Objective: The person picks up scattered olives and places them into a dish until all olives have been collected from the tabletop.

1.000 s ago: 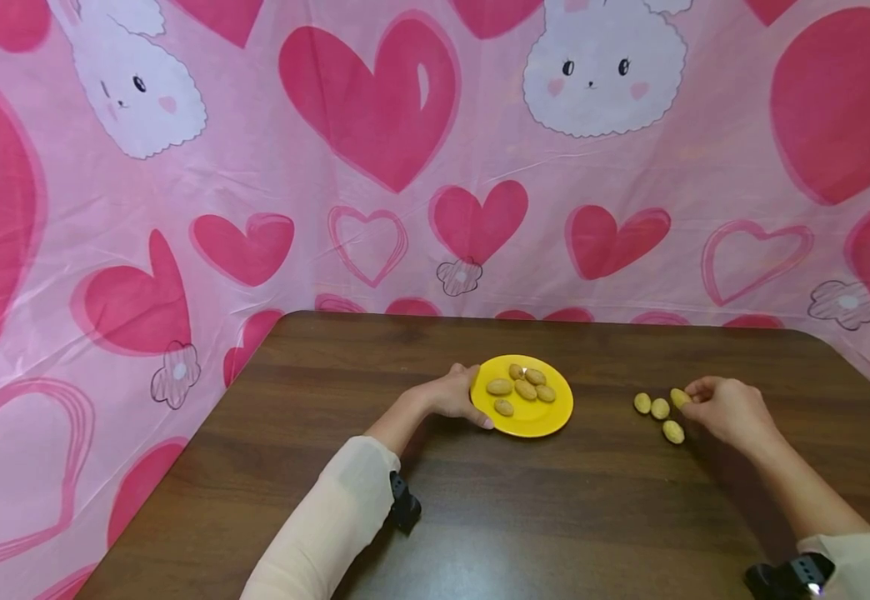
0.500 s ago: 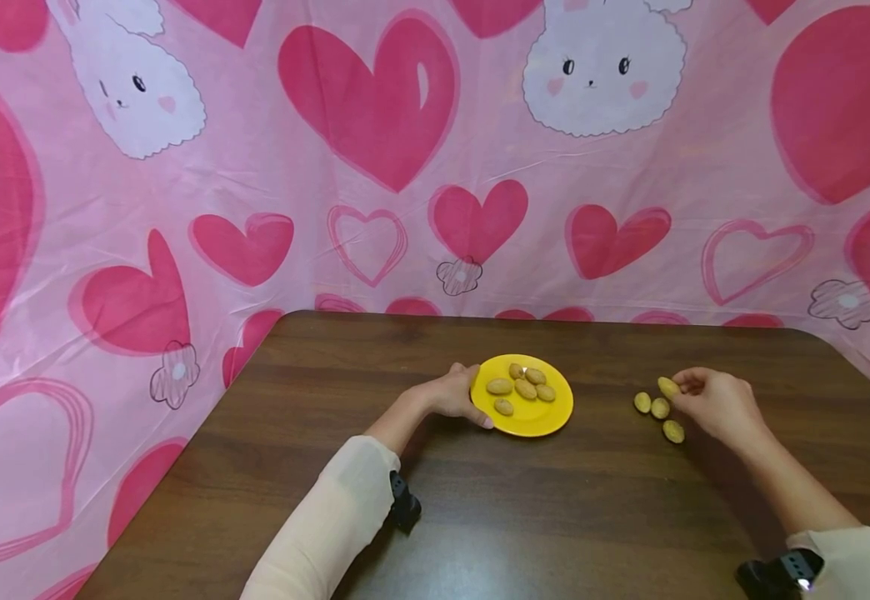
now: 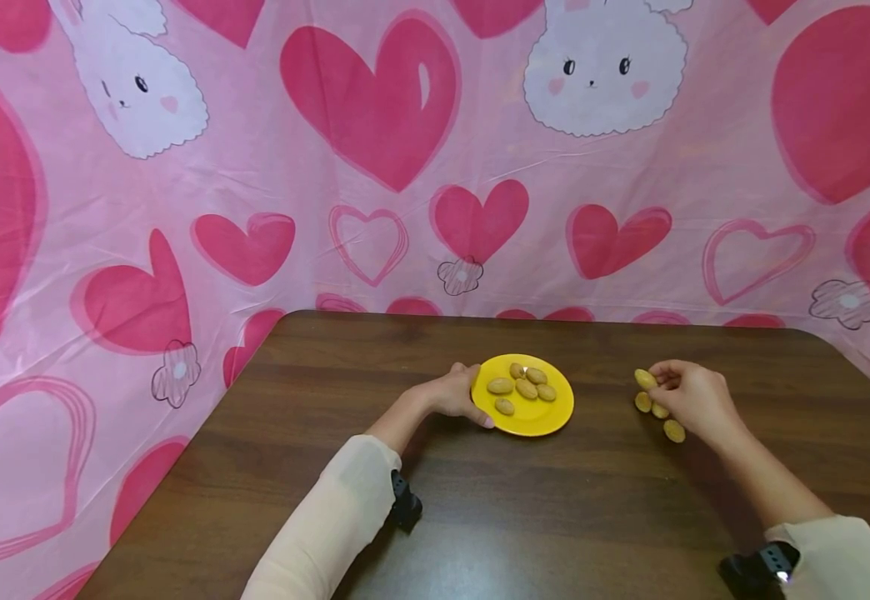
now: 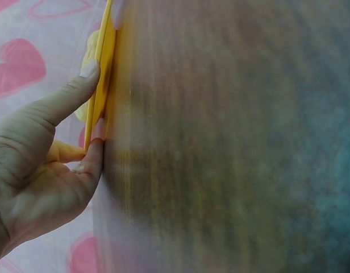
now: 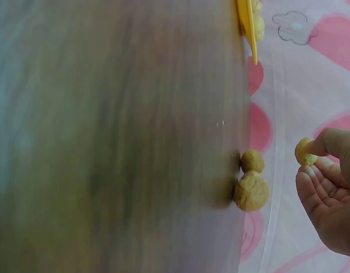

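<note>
My left hand (image 3: 452, 393) holds the left rim of a round yellow plate (image 3: 532, 422), thumb along its top edge and fingers at its side. Several small yellow-brown potatoes (image 3: 526, 389) lie spread on it. In the left wrist view the plate (image 4: 99, 91) shows edge-on between thumb and fingers. To the right, my right hand (image 3: 697, 402) pinches a small potato (image 3: 645, 379) between thumb and fingers, raised off the table. Three more loose potatoes (image 3: 674, 431) lie just below that hand, one partly hidden by it. The right wrist view shows the held potato (image 5: 303, 151) apart from the loose ones (image 5: 251, 190).
A dark brown wooden table (image 3: 540, 517) carries everything. Behind it hangs a pink cloth (image 3: 397, 150) with hearts and rabbit faces. Each wrist wears a black camera (image 3: 405, 502) below a cream sleeve (image 3: 330, 521).
My right hand has lifted a potato and moved it left, over the loose ones, toward the plate. The left hand and plate have stayed in place.
</note>
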Motion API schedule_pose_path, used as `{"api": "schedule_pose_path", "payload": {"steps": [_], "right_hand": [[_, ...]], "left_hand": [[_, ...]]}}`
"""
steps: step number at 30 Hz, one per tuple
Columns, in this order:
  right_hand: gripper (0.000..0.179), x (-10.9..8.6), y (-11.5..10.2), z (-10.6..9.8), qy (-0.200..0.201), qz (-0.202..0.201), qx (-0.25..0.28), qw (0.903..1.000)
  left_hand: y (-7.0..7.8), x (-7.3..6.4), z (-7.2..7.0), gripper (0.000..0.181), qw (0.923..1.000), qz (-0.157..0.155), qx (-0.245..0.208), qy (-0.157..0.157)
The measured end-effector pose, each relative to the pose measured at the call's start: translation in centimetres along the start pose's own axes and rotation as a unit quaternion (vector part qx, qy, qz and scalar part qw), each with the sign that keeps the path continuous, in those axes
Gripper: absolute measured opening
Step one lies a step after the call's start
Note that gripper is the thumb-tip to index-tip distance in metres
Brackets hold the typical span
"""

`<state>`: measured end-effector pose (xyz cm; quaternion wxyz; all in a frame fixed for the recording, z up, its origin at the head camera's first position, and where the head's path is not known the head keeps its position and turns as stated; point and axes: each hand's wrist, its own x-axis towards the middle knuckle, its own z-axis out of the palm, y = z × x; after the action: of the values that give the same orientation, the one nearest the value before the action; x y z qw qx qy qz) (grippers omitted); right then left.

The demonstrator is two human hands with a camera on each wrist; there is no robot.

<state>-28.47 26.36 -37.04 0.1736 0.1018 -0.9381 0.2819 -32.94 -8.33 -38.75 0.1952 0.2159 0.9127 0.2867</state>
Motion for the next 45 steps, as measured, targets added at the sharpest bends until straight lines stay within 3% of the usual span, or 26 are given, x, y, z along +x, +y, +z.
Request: {"api": "schedule_pose_path", "payload": {"steps": [10,27,45], "right_hand": [[0.022,0.4,-1.3,0.8,-0.013,0.008,0.033,0.9993],[0.021,0.8,-3.0,2.5,-0.013,-0.036,0.042,0.9984],[0.02,1.4,-5.5,4.5,-0.074,-0.067,0.045,0.994]], "left_hand": [[0.1,0.0,0.1,0.09,1.0,0.001,0.003,0.001],[0.1,0.0,0.0,0.092,1.0,-0.004,0.007,0.002],[-0.1,0.0,0.0,0.093,1.0,0.004,0.007,0.003]]}}
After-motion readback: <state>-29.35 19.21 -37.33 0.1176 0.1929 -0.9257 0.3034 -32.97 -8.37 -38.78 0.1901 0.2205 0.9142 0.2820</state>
